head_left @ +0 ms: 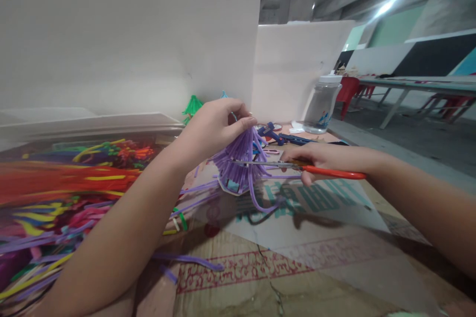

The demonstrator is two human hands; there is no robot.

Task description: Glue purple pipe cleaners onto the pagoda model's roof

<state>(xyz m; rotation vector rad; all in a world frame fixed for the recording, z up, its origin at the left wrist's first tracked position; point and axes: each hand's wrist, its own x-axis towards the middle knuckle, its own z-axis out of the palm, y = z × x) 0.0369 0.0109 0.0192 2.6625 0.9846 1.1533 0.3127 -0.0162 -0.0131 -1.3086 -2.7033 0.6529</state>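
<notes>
A cone-shaped purple craft piece [238, 171] made of fuzzy strips hangs above the table, with loose strips trailing from its right side. My left hand [223, 126] pinches it at the top, thumb and fingers together. From the right, my right hand [312, 158] grips scissors [329, 172] with orange-red handles. Their metal blades point left and lie across the front of the purple strips. Whether the blades are parted is hard to tell.
Colourful fuzzy strips [67, 178] fill the left side. Behind my hands are a green cone [193, 105], a blue glue gun [273, 133] and a clear bottle [323, 104]. White boards [130, 44] stand at the back.
</notes>
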